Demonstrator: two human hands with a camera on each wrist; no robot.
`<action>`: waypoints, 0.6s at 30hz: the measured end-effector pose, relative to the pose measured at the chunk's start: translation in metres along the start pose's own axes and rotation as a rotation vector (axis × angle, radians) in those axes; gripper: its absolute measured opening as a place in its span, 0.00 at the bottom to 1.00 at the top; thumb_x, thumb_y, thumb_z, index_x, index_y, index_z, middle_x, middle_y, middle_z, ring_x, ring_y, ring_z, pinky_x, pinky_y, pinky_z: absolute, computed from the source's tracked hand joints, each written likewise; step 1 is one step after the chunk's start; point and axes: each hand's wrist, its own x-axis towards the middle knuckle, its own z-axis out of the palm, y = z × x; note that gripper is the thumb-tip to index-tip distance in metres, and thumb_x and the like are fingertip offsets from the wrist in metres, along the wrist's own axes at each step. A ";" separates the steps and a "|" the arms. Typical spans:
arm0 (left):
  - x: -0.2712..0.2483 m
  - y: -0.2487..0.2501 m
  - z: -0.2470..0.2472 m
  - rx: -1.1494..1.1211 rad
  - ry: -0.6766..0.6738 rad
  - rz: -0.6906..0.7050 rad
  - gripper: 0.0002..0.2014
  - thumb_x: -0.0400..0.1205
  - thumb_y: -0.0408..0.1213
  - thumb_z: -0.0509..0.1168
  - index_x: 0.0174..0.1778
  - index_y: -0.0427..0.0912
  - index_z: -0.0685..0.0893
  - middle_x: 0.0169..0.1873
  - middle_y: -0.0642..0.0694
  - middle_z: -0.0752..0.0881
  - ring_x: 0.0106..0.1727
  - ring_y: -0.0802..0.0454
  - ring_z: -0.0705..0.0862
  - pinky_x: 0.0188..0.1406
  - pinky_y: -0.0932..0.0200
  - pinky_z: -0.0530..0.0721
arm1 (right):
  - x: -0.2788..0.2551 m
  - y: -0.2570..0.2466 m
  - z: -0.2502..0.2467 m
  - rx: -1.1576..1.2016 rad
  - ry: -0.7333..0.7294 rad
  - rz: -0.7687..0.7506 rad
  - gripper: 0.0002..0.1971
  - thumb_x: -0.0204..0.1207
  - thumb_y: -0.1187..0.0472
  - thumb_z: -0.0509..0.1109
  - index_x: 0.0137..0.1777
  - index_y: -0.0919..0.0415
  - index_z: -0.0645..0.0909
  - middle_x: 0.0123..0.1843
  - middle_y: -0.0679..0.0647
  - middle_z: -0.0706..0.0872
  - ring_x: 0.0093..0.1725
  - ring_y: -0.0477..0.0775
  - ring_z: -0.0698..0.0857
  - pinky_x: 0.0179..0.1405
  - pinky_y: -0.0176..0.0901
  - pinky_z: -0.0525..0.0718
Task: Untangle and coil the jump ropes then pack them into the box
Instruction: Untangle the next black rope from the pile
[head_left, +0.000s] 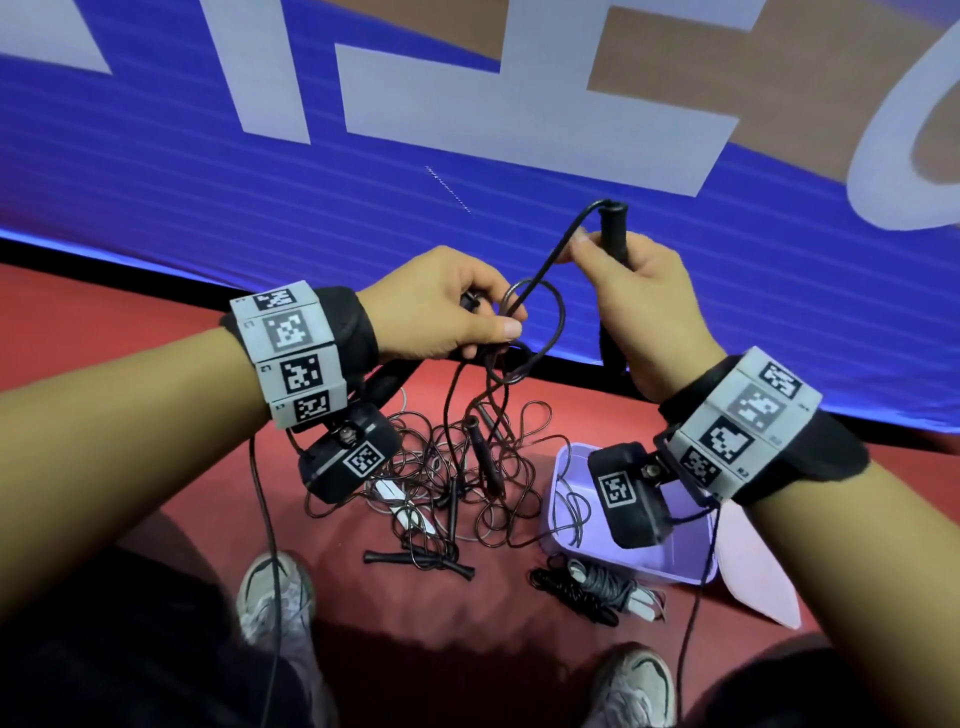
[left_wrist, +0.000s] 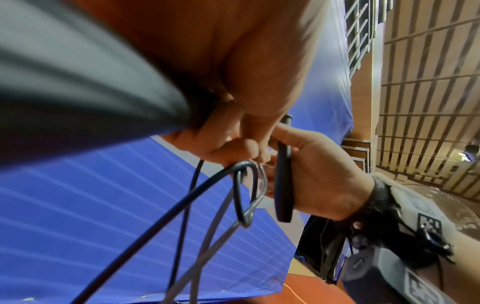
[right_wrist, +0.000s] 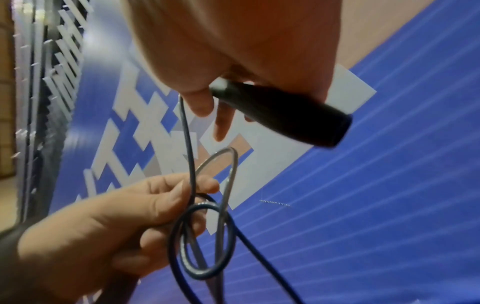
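Note:
My right hand (head_left: 623, 270) is raised and grips a black jump-rope handle (head_left: 614, 228) upright. Its dark cord (head_left: 550, 260) leaves the top of the handle and curves down into small loops (head_left: 535, 322) that my left hand (head_left: 467, 317) pinches between thumb and fingers. A second black handle (head_left: 384, 384) sticks out under my left palm. In the right wrist view the loops (right_wrist: 205, 236) cross just beyond the left fingertips (right_wrist: 205, 183), below the handle (right_wrist: 283, 115). More cord hangs down to a tangle of ropes (head_left: 467, 478) on the red floor. The lilac box (head_left: 685, 556) stands open below my right wrist.
Some cord lies inside the box. Two coiled ropes (head_left: 587, 587) lie in front of it, and its lid (head_left: 763, 577) lies to the right. My shoes (head_left: 275, 592) stand near the tangle. A blue banner (head_left: 208, 182) rises behind the floor edge.

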 end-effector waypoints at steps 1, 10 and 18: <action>0.000 0.000 0.000 0.003 -0.016 0.004 0.06 0.80 0.33 0.74 0.51 0.37 0.88 0.26 0.44 0.80 0.22 0.57 0.78 0.21 0.70 0.72 | -0.002 -0.001 0.000 -0.034 -0.007 -0.016 0.17 0.84 0.48 0.67 0.36 0.54 0.86 0.25 0.43 0.74 0.25 0.43 0.70 0.29 0.36 0.68; 0.000 -0.003 0.001 0.021 -0.019 0.041 0.09 0.77 0.40 0.77 0.50 0.42 0.90 0.23 0.49 0.79 0.23 0.59 0.72 0.27 0.70 0.72 | -0.002 -0.002 0.000 -0.144 0.073 -0.097 0.30 0.74 0.32 0.68 0.34 0.62 0.88 0.29 0.64 0.85 0.32 0.66 0.83 0.35 0.58 0.83; 0.002 -0.006 0.003 0.033 -0.075 0.043 0.20 0.77 0.39 0.76 0.65 0.45 0.82 0.23 0.52 0.77 0.21 0.58 0.71 0.21 0.70 0.69 | -0.002 0.001 0.000 0.130 -0.037 -0.035 0.20 0.78 0.50 0.76 0.35 0.65 0.80 0.28 0.64 0.87 0.24 0.59 0.86 0.25 0.44 0.82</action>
